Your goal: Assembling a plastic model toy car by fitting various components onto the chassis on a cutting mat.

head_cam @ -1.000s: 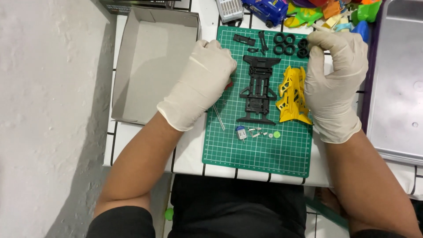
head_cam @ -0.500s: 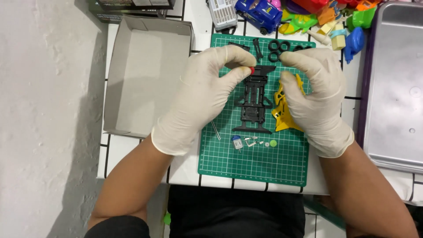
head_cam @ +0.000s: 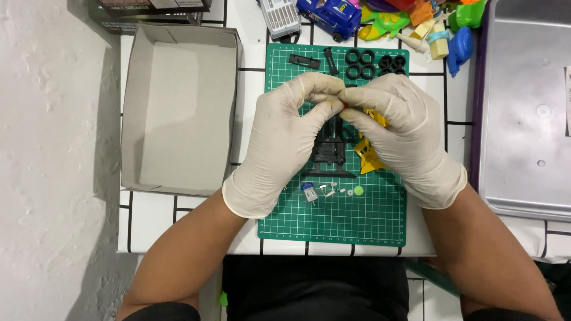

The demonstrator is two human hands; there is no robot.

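Both my hands wear white gloves and meet over the green cutting mat (head_cam: 333, 226). My left hand (head_cam: 285, 139) and my right hand (head_cam: 398, 134) pinch one tiny red part (head_cam: 343, 104) between their fingertips. Under them lies a black toy-car chassis (head_cam: 331, 147), with a yellow car body shell (head_cam: 366, 156) to its right, partly hidden by my right hand. Below the chassis sit a small motor (head_cam: 308, 191), a few tiny metal bits (head_cam: 331, 190) and a green gear (head_cam: 358, 190). Black tyres (head_cam: 373, 63) and black plastic pieces (head_cam: 304, 60) lie at the mat's top.
An empty grey cardboard box (head_cam: 178, 107) stands left of the mat. A metal tray (head_cam: 523, 107) fills the right side. Colourful toys and a blue toy car (head_cam: 330, 15) crowd the far edge, beside a grey bit case (head_cam: 281, 16). The white tiled table ends near my body.
My hands came together from either side of the mat toward its middle. They now pinch the small red part jointly above the chassis.
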